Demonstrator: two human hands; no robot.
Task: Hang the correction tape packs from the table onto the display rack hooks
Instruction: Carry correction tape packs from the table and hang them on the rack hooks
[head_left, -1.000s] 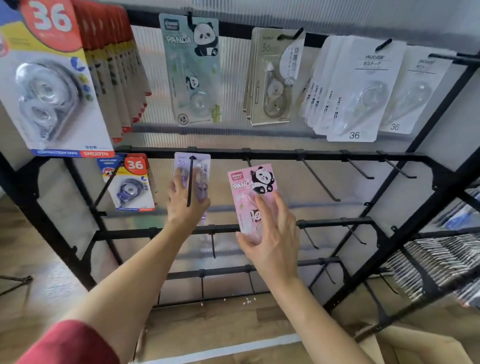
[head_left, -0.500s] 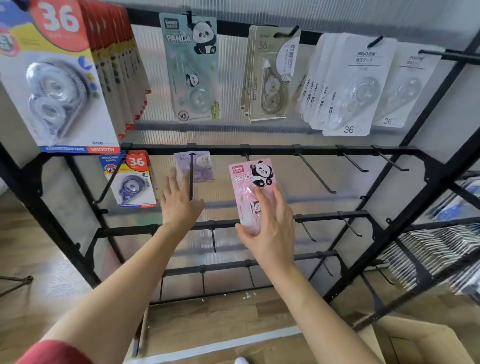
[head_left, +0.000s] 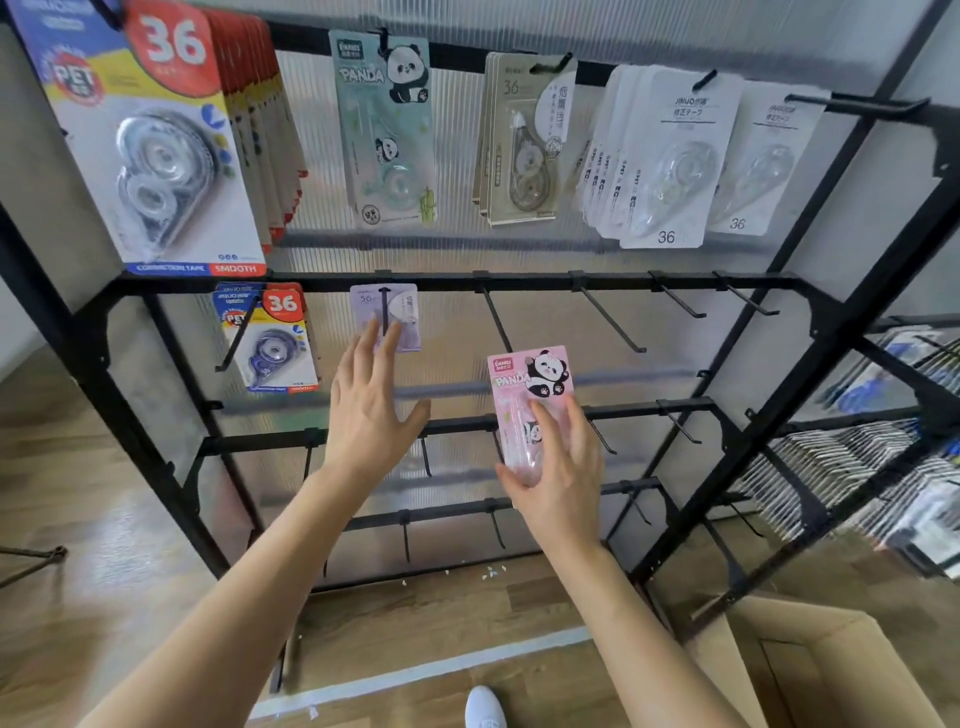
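right hand (head_left: 558, 467) gripping pink panda pack (head_left: 530, 395), below hook (head_left: 496, 322)

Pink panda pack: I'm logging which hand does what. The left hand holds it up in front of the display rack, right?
No. The head view shows the right hand holding the pink panda pack, not the left; the left hand is open, its fingertips at the purple pack on its hook. The pack is indeed held up in front of the display rack.

"PANDA" marks the pink pack (head_left: 521, 375) and green pack (head_left: 385, 136); "36" and "SMOOTH" mark the big blue pack (head_left: 150, 156).
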